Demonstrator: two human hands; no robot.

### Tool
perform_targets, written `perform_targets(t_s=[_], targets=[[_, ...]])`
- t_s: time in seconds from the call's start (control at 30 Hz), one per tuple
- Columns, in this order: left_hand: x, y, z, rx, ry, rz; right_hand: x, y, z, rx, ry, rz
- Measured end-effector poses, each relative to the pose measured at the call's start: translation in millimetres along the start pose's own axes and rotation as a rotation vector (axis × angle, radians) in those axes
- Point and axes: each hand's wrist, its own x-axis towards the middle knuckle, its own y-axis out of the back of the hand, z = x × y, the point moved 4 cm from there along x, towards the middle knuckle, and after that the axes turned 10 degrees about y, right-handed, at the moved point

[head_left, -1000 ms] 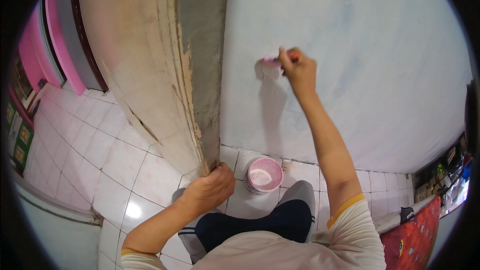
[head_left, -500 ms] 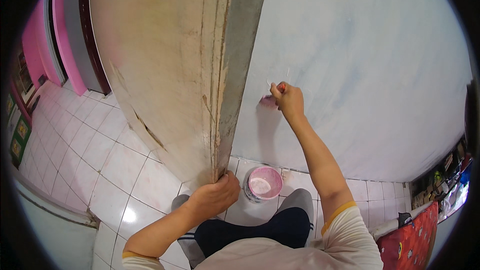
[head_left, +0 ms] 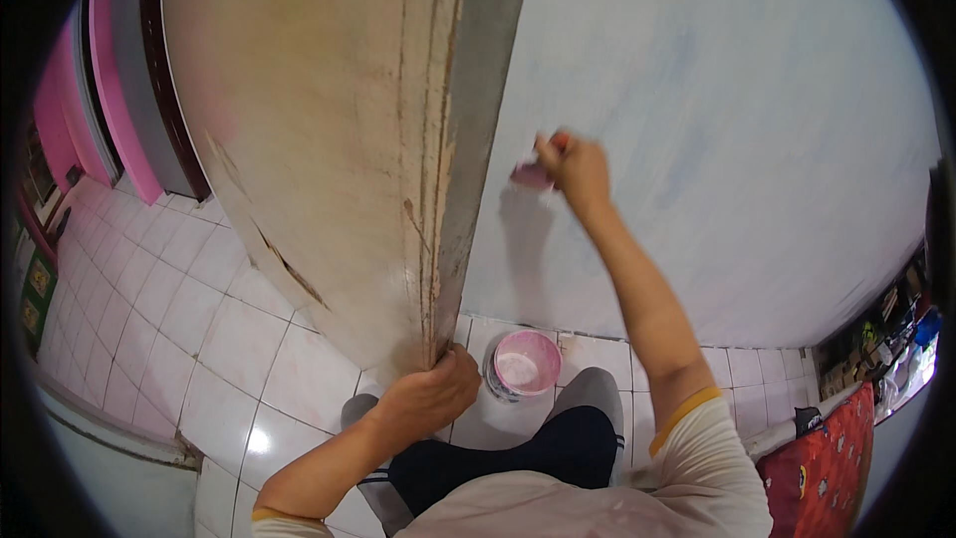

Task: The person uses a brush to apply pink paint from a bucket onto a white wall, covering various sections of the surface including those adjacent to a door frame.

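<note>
My right hand (head_left: 581, 171) is closed around the orange handle of a paintbrush, its pinkish bristles (head_left: 532, 176) at the pale blue-white painted surface (head_left: 717, 139). Just left of that surface stands a worn beige door panel (head_left: 309, 90) with a chipped edge and a grey strip. My left hand (head_left: 445, 387) grips this door's edge near its near end, fingers partly hidden behind it. Between my knees on the floor sits a pink-rimmed paint bucket (head_left: 528, 363) with whitish paint inside.
White tiles (head_left: 219, 359) cover the floor. A red patterned cloth (head_left: 822, 468) hangs at the lower right, with cluttered items (head_left: 881, 339) beyond it. At the far left stand a pink door frame (head_left: 110, 80) and a dark-edged grey door (head_left: 149, 70).
My right hand and the paintbrush have moved up the painted surface, slightly blurred now. My left hand stays on the door's edge.
</note>
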Motion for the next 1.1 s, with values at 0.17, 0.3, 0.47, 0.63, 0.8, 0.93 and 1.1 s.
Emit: perform_targets(t_s=[0.17, 0.3, 0.47, 0.63, 0.8, 0.93, 1.1], targets=[[3, -1, 0, 0.004, -0.01, 0.057, -59, -68, 46, -0.02, -0.167, -0.116], [7, 2, 1, -0.034, 0.015, 0.061, -15, -32, 44, -0.099, -0.034, 0.021], [3, 1, 2, -0.048, 0.022, 0.025, 66, 74, -34, 0.162, 0.093, 0.306], [8, -1, 1, -0.042, 0.075, 0.054, 49, 86, -39, 0.14, 0.08, 0.255], [13, -3, 1, -0.053, 0.016, 0.056, -54, -22, 53, -0.128, 0.018, -0.042], [12, -5, 1, -0.037, 0.033, 0.034, -77, -38, 76, -0.109, -0.124, -0.061], [22, -12, 10, -0.051, 0.138, 0.151, -3, 51, 53, -0.154, 0.01, 0.205]])
